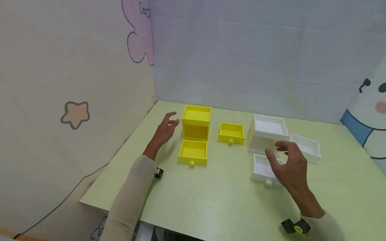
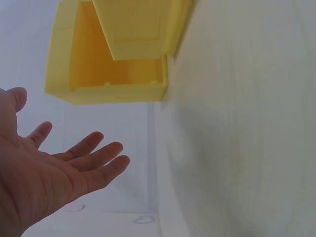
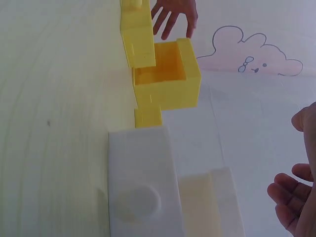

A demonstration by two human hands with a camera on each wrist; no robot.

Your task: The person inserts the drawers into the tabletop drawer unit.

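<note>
A yellow box (image 1: 196, 115) with a tray-like top and an open front stands at the left of the table. One yellow drawer (image 1: 193, 149) with a round knob lies before it, and another yellow drawer (image 1: 231, 130) lies to its right. Just left of the box hovers my left hand (image 1: 164, 131), its fingers spread and holding nothing. A white box (image 1: 270, 126) stands farther right, with a white drawer (image 1: 261, 167) in front and a second white drawer (image 1: 306, 145) beside it. Over the front white drawer, partly hiding it, my right hand (image 1: 290, 167) hangs with loosely bent fingers, holding nothing.
The pale table (image 1: 223, 197) meets a covered wall (image 1: 241, 60) at the back and a cream wall (image 1: 75, 67) on the left. A dark cable (image 1: 64, 199) runs down the left wall. The table's front edge shows at the lower left.
</note>
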